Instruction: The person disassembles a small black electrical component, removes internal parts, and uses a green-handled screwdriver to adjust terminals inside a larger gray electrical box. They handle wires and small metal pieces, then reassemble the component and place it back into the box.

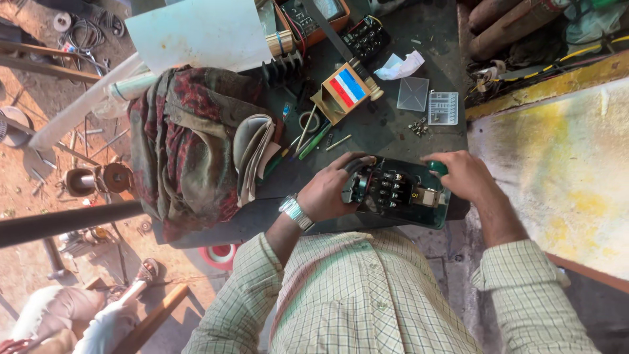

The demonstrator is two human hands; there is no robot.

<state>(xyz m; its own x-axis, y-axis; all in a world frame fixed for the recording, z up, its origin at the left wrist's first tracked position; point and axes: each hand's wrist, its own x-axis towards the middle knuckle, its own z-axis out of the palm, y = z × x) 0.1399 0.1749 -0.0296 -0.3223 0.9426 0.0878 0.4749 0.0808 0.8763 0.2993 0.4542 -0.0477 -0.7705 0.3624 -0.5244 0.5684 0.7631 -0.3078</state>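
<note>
A black electrical switch unit point(393, 190) with several screw terminals sits in a dark green metal box point(440, 213) at the near edge of the dark workbench point(393, 131). My left hand point(331, 190), with a metal watch on its wrist, grips the left end of the unit. My right hand point(465, 177) is closed around a green screwdriver handle point(438, 168) at the unit's right end; the blade is hidden.
A worn red patterned bag point(190, 144) fills the bench's left side. Behind the unit lie pens, a small cardboard box with a red, white and blue face point(345, 88), clear plastic trays point(443, 107), loose screws point(417, 127) and crumpled paper point(401, 65). A yellowish panel point(563, 170) stands at the right.
</note>
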